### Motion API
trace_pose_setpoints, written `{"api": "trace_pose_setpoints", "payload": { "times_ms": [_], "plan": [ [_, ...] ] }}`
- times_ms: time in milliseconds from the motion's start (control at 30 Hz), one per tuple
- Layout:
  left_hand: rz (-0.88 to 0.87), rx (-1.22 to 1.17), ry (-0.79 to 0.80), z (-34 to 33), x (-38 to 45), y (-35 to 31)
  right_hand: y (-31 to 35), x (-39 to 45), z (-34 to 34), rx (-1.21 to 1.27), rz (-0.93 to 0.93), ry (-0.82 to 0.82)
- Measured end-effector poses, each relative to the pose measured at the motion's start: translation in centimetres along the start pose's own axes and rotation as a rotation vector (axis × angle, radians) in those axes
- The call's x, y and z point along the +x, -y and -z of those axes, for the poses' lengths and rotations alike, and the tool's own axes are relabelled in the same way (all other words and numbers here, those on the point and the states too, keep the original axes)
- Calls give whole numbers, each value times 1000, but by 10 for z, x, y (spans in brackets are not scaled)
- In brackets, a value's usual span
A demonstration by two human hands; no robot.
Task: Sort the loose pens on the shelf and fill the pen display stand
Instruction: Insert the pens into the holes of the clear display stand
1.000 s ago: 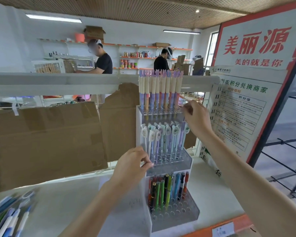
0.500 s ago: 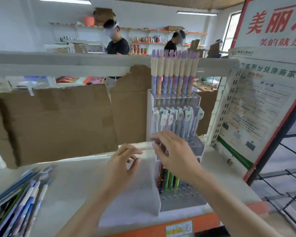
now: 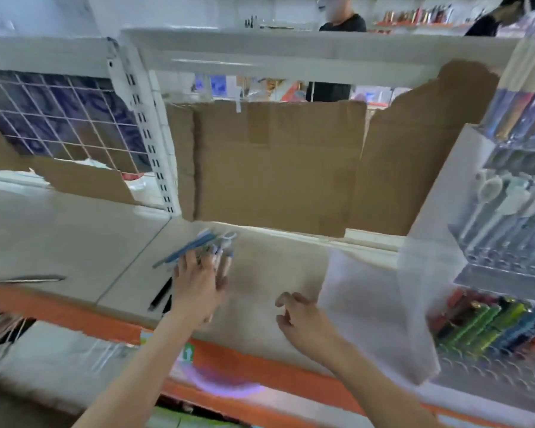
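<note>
Blue and white loose pens (image 3: 198, 247) are seen in a small heap on the shelf (image 3: 74, 230), just beyond and under the fingertips of the left hand (image 3: 198, 288); its fingers are stretched out nearly straight over the heap, and whether any pen is already gripped cannot be told because of blur. The right hand (image 3: 303, 322) hovers with loosely curled fingers and nothing is held in it. The pen display stand (image 3: 488, 273), well to the right of both hands, is judged mostly filled; empty holes are seen in the front of its lowest tier, so the heap is still to be sorted. The long axis of the pens runs from near-left to far-right; which end is the tip cannot be told.
</note>
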State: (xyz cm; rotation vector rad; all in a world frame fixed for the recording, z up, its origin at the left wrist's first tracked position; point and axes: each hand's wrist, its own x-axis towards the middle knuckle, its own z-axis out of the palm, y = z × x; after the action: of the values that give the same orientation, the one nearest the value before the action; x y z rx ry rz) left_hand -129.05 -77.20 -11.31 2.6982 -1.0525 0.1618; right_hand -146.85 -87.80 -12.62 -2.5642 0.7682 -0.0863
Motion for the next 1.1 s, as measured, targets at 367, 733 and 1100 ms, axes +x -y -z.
{"api": "trace_pose_setpoints", "payload": {
  "times_ms": [367, 733, 1100],
  "plan": [
    [-146, 186, 147, -19, 15, 5, 9, 26, -18, 91, -127, -54],
    [-183, 44, 181, -18, 10, 10, 16, 18, -27, 117, -246, -204],
    [-283, -30, 169, -21, 19, 14, 14, 19, -26, 120, -246, -216]
  ]
}}
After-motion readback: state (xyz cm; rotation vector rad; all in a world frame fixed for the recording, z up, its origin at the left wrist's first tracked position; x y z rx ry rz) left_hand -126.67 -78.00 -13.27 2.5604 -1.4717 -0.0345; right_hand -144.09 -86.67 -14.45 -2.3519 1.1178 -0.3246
